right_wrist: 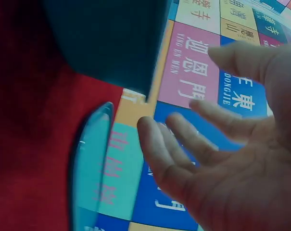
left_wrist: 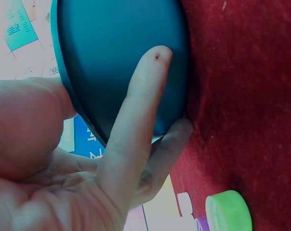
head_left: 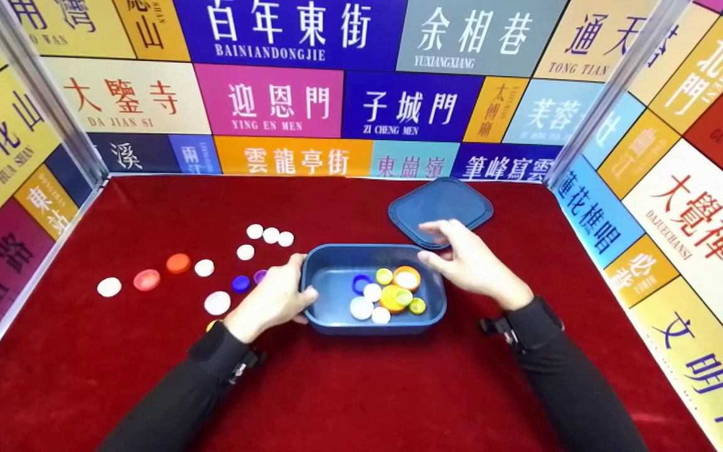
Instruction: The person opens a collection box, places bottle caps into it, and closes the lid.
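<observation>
A blue rectangular box (head_left: 336, 319) stands on the red cloth, with several bottle caps (head_left: 393, 298) in white, yellow, orange and blue inside it. My left hand (head_left: 278, 290) grips its left end, thumb at the rim and fingers along the outer wall. In the left wrist view one finger (left_wrist: 135, 110) lies against the side of the box (left_wrist: 121, 43). My right hand (head_left: 471, 260) hovers by the box's right rim with its fingers spread and nothing in them. The right wrist view shows that hand (right_wrist: 208, 144) beside the dark box wall (right_wrist: 107, 43).
The box's blue lid (head_left: 443, 207) lies flat behind the right hand. Left of the box several loose caps are scattered, among them an orange cap (head_left: 178, 263), a red cap (head_left: 147, 280) and white caps (head_left: 217, 303). Printed panels (head_left: 280, 103) wall the table's back and sides.
</observation>
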A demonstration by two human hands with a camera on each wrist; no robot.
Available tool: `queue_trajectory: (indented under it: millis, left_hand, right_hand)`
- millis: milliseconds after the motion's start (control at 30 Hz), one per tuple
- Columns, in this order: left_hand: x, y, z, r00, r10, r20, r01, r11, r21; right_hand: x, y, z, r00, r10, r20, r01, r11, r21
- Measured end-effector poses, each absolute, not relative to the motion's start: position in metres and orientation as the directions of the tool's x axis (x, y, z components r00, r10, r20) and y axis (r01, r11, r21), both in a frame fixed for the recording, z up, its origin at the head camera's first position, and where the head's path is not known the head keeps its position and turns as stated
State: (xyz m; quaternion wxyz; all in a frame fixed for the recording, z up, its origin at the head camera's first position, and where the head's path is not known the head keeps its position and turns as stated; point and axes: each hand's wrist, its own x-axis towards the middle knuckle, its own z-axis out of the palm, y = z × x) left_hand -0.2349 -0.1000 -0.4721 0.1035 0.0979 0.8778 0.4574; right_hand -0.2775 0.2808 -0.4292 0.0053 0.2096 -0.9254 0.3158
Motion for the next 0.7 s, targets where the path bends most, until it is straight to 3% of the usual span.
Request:
queue_trajectory:
  millis: [267, 700]
  left_hand:
    - [-0.236, -0.101, -0.473, -0.959, 0.271, -0.081, 0.088, 0.559, 0.825]
    - [-0.235, -0.101, -0.474, -0.96, 0.268, -0.079, 0.091, 0.567, 0.819]
  right_hand:
    - [-0.256, 0.285, -0.45, -0.973, -0.226, -0.039, -0.113, 0.621, -0.775]
    - [-0.246, 0.29, -0.459, -0.922, -0.289, -0.256, 0.129, 0.395, -0.91]
